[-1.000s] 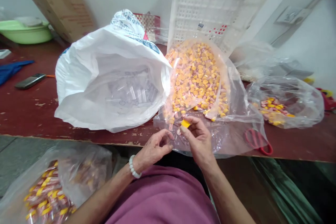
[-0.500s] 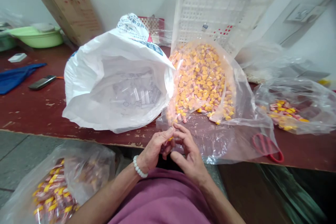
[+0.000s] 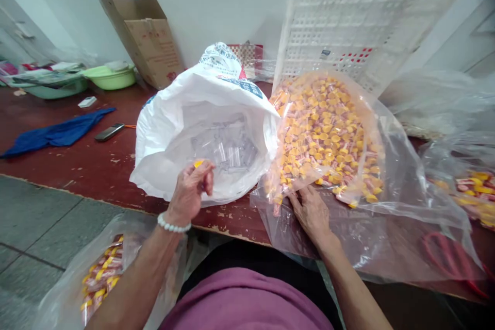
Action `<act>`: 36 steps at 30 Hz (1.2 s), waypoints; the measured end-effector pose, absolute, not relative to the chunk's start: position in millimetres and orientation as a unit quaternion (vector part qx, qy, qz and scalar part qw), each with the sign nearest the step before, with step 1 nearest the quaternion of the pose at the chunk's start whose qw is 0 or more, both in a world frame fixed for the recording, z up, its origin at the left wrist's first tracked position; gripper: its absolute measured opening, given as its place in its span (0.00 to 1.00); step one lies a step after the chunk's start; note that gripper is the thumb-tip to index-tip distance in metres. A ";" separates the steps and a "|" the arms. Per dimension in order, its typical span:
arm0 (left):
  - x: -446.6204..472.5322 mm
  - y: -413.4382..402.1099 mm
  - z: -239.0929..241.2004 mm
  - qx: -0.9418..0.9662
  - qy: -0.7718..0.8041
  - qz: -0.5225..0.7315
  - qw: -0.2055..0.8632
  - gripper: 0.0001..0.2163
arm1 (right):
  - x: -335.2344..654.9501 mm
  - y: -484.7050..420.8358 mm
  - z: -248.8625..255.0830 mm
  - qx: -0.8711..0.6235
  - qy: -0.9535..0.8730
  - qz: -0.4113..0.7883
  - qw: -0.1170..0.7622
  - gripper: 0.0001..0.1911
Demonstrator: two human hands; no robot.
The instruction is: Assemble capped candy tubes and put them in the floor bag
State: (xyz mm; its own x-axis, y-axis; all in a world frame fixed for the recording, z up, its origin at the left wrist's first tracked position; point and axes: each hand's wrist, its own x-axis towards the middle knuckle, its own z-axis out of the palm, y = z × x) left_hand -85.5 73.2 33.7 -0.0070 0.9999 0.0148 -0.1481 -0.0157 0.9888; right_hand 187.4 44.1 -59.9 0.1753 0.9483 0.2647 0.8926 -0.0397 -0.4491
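Note:
My left hand (image 3: 193, 188) is raised at the near rim of a white woven bag (image 3: 158, 129), its fingers closed on a small yellow-capped piece (image 3: 198, 163). Most of that piece is hidden by the fingers. Clear plastic tubes (image 3: 232, 152) lie inside the white bag. On the right, my right hand (image 3: 312, 211) reaches to the mouth of a clear plastic bag (image 3: 390, 165) full of small yellow-and-pink pieces (image 3: 325, 124). Its fingers are stretched forward at the edge of the pile, with the tips partly hidden.
A clear bag of yellow-capped tubes (image 3: 102, 273) sits low at the left. Red scissors (image 3: 444, 252) lie under plastic near the right table edge. A phone (image 3: 110, 132), blue cloth (image 3: 62, 131), green basin (image 3: 112, 77), carton (image 3: 152, 46) and upright white crate (image 3: 336, 15) stand around.
My hands, together before, have parted. The left moved left and up to the white bag with a yellow-capped piece; the right moved to the pile. The view shifted left.

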 end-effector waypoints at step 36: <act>-65.5 33.0 12.3 0.516 0.341 0.340 0.708 0.15 | 108.6 10.6 17.2 -0.504 -0.509 0.269 0.643 0.10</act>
